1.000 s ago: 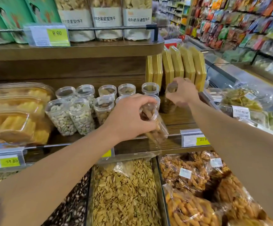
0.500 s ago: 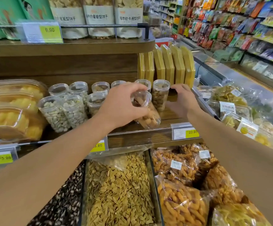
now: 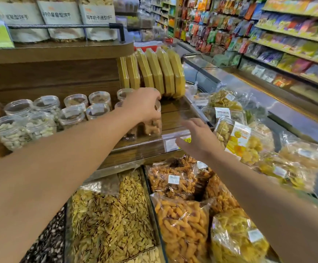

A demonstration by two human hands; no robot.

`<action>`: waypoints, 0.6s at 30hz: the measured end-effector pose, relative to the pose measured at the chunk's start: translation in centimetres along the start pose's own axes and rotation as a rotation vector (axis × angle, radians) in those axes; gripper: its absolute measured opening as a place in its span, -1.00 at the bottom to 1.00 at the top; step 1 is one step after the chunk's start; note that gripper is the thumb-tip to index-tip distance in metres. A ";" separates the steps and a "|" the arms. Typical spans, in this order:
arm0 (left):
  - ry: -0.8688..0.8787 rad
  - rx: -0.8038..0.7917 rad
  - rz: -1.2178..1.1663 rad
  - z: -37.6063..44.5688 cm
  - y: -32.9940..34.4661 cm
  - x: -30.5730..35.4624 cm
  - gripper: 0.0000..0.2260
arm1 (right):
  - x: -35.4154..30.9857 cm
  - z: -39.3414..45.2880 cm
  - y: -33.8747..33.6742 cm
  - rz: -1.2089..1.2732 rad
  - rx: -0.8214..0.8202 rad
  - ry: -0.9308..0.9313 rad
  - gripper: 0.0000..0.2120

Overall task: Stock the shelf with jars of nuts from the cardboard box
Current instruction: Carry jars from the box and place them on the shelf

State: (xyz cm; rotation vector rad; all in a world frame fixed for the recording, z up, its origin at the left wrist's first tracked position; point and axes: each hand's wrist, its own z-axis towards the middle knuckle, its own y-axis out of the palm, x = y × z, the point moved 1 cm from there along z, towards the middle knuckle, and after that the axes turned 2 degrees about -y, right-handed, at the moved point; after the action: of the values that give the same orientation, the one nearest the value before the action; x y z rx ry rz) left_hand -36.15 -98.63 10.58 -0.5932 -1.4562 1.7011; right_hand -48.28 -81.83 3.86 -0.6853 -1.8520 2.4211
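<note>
Jar upright on shelf, left hand fingers curled over lid; right hand spread, empty.

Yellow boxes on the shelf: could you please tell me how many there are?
6 yellow boxes stand on edge in one row at the back of the shelf, just behind the left hand. More may be hidden behind them.

A clear plastic jar of brown nuts stands upright near the front edge of the wooden shelf, its top gripped from above. To its left, more clear jars with see-through lids stand in rows, some holding pale nuts, some brown
</note>
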 end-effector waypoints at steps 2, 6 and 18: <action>0.042 0.039 0.048 -0.1 0.8 0.1 -0.71 | -0.1 -0.2 -0.1 -0.010 -0.006 -0.005 -0.42; 0.078 0.060 0.118 -1.2 1.1 0.2 -0.66 | -0.4 -0.8 -0.5 -0.023 -0.028 0.013 -0.42; 0.030 0.075 -0.068 -13.0 -3.1 0.3 -0.68 | -7.2 -6.9 -4.1 -0.145 -0.022 0.041 -0.39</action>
State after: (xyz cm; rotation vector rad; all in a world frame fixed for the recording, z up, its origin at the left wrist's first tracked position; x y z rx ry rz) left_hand -25.44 -90.70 10.65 -0.5210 -1.3699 1.6792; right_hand -40.37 -76.28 8.58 -0.5752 -1.8467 2.2839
